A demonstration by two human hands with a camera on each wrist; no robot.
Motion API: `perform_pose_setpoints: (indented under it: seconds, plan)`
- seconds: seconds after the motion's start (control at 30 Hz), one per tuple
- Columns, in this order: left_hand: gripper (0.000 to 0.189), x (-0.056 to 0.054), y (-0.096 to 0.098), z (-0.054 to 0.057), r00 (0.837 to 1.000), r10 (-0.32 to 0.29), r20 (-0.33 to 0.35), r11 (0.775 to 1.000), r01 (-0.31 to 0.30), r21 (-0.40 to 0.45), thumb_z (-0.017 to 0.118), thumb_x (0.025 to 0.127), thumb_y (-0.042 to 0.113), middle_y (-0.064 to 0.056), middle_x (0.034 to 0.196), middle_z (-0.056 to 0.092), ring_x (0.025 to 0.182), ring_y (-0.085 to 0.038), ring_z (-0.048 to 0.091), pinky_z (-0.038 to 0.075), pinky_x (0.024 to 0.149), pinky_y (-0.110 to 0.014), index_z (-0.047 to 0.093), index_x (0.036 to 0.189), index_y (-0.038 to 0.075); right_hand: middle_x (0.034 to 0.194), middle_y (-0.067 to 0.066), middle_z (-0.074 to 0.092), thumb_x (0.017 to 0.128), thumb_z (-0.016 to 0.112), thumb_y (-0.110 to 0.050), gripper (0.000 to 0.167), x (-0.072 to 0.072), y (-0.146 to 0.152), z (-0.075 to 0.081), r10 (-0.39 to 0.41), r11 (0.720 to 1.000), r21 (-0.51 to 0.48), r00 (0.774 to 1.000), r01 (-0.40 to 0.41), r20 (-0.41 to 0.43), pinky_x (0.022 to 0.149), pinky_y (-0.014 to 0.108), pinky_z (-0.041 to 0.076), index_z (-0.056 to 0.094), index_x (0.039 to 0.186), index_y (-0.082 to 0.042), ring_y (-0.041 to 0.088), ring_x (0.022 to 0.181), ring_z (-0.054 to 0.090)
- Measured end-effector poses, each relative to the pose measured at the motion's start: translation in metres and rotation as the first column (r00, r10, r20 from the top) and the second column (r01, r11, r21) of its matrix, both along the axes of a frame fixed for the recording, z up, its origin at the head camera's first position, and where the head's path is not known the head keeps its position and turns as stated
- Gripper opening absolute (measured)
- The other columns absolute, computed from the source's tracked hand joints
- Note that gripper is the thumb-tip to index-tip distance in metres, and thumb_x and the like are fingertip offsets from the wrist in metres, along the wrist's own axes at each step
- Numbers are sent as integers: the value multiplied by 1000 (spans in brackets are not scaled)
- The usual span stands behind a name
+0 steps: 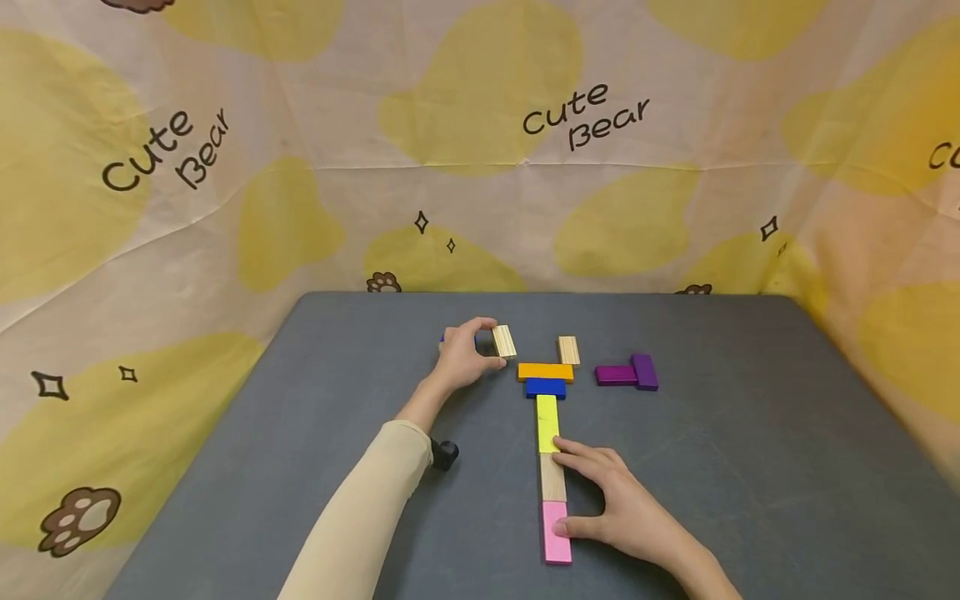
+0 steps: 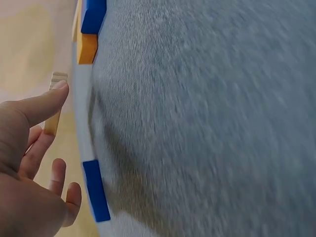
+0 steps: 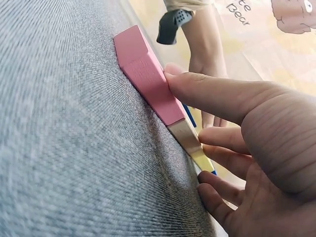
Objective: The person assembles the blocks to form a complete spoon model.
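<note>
My left hand (image 1: 457, 358) pinches a plain wooden block (image 1: 504, 342) between thumb and fingers, raised above the table in the left wrist view. A blue block (image 2: 96, 191) lies on the table near that hand, mostly hidden by it in the head view. In a straight line lie a pink block (image 1: 557, 546), a plain wooden block (image 1: 553, 482) and a yellow block (image 1: 547, 417). Across their far end lie a blue block (image 1: 545, 388) and an orange block (image 1: 545, 372). My right hand (image 1: 626, 508) touches the row, thumb on the pink block, fingertips by the wooden and yellow ones.
Beyond the orange block is another plain wooden block (image 1: 568, 350). To the right, a purple block (image 1: 615, 377) meets a second purple block (image 1: 644, 372) end to side. The grey table (image 1: 750, 467) backs onto a patterned cloth (image 1: 480, 192).
</note>
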State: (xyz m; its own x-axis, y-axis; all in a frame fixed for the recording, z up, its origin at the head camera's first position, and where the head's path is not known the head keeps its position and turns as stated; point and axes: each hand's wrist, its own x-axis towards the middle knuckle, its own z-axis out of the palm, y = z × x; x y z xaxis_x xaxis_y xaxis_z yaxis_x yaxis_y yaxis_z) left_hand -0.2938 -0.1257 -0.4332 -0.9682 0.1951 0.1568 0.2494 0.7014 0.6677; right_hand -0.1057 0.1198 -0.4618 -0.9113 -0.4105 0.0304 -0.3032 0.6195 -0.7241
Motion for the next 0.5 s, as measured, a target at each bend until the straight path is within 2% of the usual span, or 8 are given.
perform_pose_setpoints:
  seconds: [0.3,0.5]
  plan:
    - [62,-9,19,-3,996,54,66,993,-46,-111,85,79,20,-2,135,56,130,-36,33,16,106,-59,58,135,15,150,-12,39,71,83,-53,80,0,0,0,-2,1000,-3,1000,2,-3,97,51,41,57,140,-22,15,125,35]
    - [62,-13,26,-6,996,55,76,989,-44,-142,85,80,21,-2,135,57,125,-35,36,21,98,-53,58,135,16,150,-12,39,72,83,-53,79,0,0,0,0,1000,-3,1000,0,-3,97,51,41,57,140,-22,14,124,35]
